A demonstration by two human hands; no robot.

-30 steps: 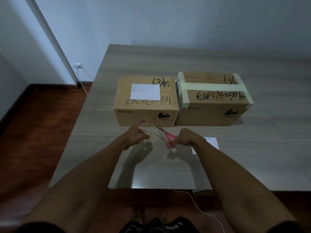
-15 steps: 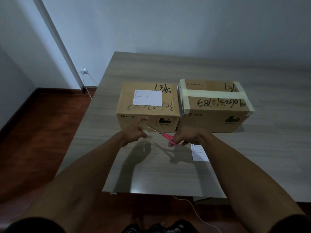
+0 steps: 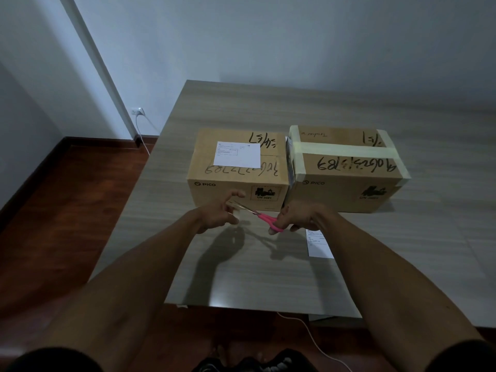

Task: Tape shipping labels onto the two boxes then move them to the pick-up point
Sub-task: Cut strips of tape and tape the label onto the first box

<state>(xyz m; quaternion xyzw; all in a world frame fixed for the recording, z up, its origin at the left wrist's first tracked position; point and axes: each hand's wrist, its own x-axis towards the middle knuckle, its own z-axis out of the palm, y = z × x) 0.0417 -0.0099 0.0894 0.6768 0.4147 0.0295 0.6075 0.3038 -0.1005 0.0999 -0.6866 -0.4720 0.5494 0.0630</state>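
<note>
Two brown cardboard boxes stand side by side on the table. The left box (image 3: pixel 204 170) has a white shipping label (image 3: pixel 237 154) lying on its top. The right box (image 3: pixel 343 193) is bound with pale tape and bears no label. A second label (image 3: pixel 319 244) lies flat on the table, partly under my right wrist. My right hand (image 3: pixel 302 217) grips pink-handled scissors (image 3: pixel 268 220), blades pointing left toward my left hand (image 3: pixel 214 213). That hand's fingers are curled and seem to pinch a piece of clear tape, which is hard to make out. Both hands hover just in front of the left box.
The grey wood-grain table (image 3: pixel 268 108) extends far behind and to the right of the boxes. Its left edge drops to a dark red floor (image 3: pixel 67 210). A wall socket (image 3: pixel 137 111) with a white cable sits at the back left. Another white cable (image 3: pixel 308 334) trails below the near edge.
Both hands have moved forward, closer to the front of the left box. The scissor blades have come up to my left hand's fingers. The view has tilted up slightly.
</note>
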